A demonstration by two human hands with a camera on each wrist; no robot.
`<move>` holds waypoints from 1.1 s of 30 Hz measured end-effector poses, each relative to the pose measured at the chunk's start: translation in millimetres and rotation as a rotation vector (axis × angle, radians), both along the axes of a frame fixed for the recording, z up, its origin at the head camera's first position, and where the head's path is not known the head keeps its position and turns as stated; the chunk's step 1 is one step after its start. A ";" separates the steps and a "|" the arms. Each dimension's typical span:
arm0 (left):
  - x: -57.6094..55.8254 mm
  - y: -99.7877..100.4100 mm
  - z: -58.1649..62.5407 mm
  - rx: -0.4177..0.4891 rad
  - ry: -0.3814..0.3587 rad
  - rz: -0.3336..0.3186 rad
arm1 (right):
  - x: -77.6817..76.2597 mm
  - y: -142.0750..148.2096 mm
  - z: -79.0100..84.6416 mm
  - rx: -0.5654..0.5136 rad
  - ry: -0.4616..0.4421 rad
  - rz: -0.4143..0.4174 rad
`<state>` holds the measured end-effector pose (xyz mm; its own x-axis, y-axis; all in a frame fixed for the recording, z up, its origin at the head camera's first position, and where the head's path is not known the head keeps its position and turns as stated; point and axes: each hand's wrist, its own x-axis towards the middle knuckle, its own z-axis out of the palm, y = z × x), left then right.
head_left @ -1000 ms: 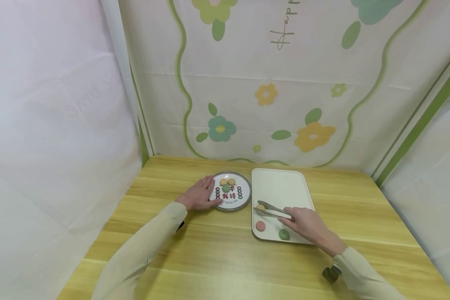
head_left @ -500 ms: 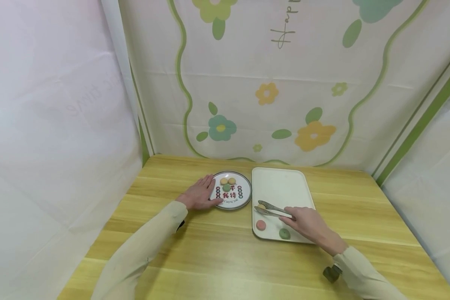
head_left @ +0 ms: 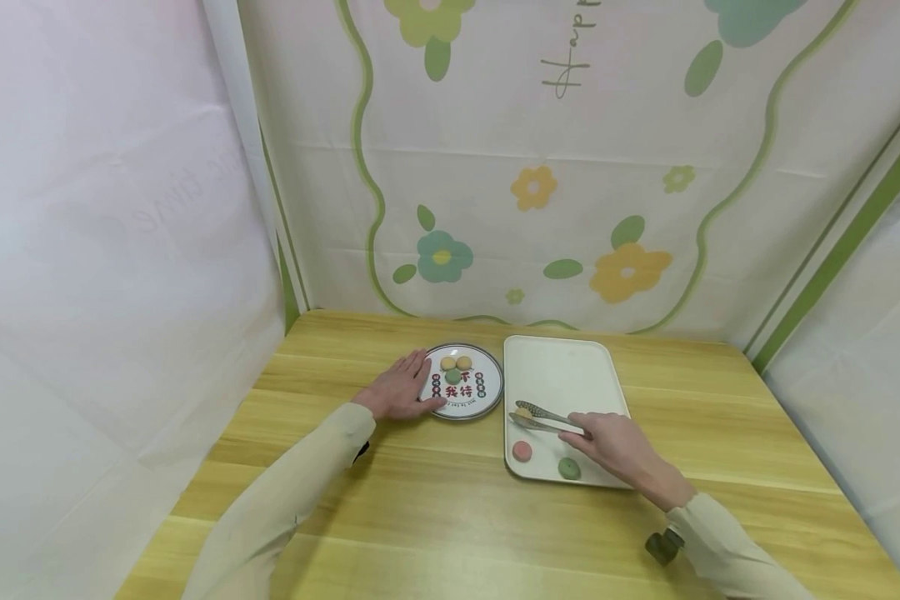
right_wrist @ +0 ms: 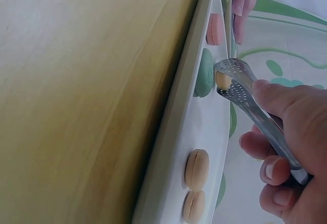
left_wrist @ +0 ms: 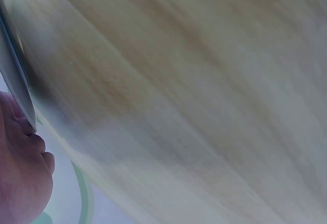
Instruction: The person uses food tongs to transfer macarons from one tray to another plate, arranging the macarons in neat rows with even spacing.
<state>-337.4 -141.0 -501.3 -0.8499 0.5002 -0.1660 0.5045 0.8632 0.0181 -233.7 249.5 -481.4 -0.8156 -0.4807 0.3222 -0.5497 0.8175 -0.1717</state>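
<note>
My right hand (head_left: 613, 450) grips a pair of metal tongs (head_left: 543, 419) over the left side of the cream tray (head_left: 562, 367). Between the perforated tong ends sits a small beige macaron (right_wrist: 223, 80). Near it on the tray lie a pink macaron (head_left: 522, 451) and a green macaron (head_left: 569, 468). Two more beige macarons (right_wrist: 196, 170) show in the right wrist view, hidden under my hand from the head. My left hand (head_left: 399, 390) rests at the left rim of a round white plate (head_left: 487, 400), fingers extended. The plate bears two beige macarons (head_left: 456, 363) and a green macaron (head_left: 453, 377).
Plate and tray stand side by side toward the back of the wooden table (head_left: 420, 517). A flower-printed white cloth (head_left: 480, 192) hangs behind the table's far edge, and white sheets (head_left: 120, 275) enclose both sides.
</note>
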 end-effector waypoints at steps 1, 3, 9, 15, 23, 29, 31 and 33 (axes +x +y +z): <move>0.3 0.1 0.0 0.006 0.000 0.002 | 0.0 -0.1 0.4 -0.004 0.002 0.003; 0.4 0.3 -0.2 0.001 -0.005 0.008 | -0.2 -0.3 1.0 -0.008 0.009 0.006; -0.7 0.2 -1.9 -0.012 -0.005 0.009 | -2.0 -0.1 2.1 -0.014 0.023 0.012; -1.0 -0.1 -3.1 -0.007 0.000 0.004 | -6.1 -0.5 4.1 -0.013 0.007 0.006; 0.0 0.6 -2.1 -0.008 -0.008 0.012 | -11.4 -0.7 7.6 -0.007 -0.016 -0.010; 0.0 0.5 -2.1 -0.011 -0.006 0.012 | -14.8 -1.1 11.0 -0.025 -0.060 -0.017; 0.5 0.5 -1.8 -0.011 -0.006 0.012 | -16.2 -1.6 12.2 -0.032 -0.073 -0.020; 1.2 0.7 -1.4 -0.012 -0.005 0.011 | -17.6 -2.2 12.8 -0.038 -0.069 -0.018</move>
<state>-336.1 -140.3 -502.8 -0.8543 0.4890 -0.1763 0.4951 0.8687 0.0105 -251.3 247.3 -468.6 -0.8451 -0.4538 0.2826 -0.5203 0.8196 -0.2398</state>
